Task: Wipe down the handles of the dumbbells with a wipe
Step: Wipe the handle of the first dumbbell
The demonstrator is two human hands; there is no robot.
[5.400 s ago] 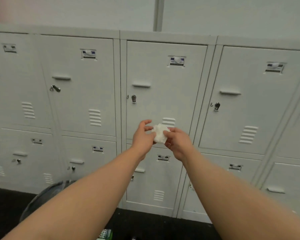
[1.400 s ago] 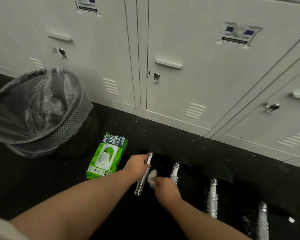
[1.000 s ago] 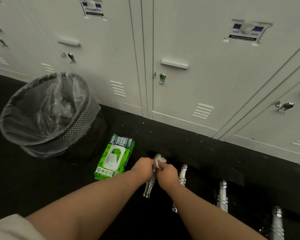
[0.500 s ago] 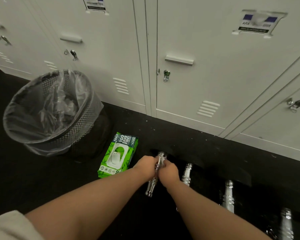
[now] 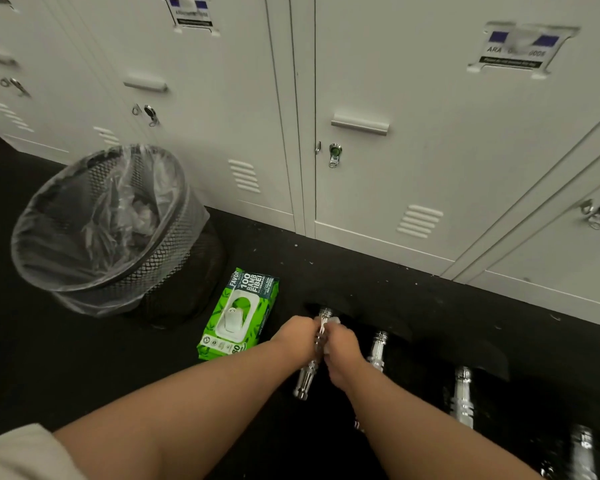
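From the head camera, both hands meet on the leftmost dumbbell handle (image 5: 311, 355), a chrome bar lying on the black floor (image 5: 84, 368) and running away from the person toward the lockers (image 5: 430, 133). The left hand (image 5: 297, 336) grips the bar from its left side, fingers curled round it. The right hand (image 5: 340, 344) closes on the bar from the right, its fingers curled round the white wipe (image 5: 333, 321), which is pressed against the chrome; a scrap of the wipe peeks out just beyond the fingertips, at the far end of the handle. Chrome shows bare on the near side of both sets of fingers. Right of the right hand's fingers, three more handles (image 5: 462, 396) lie side by side. Left of the left hand's fingers sits a green wipe pack (image 5: 238, 315), and farther left stands a mesh bin (image 5: 111, 230) lined with clear plastic.
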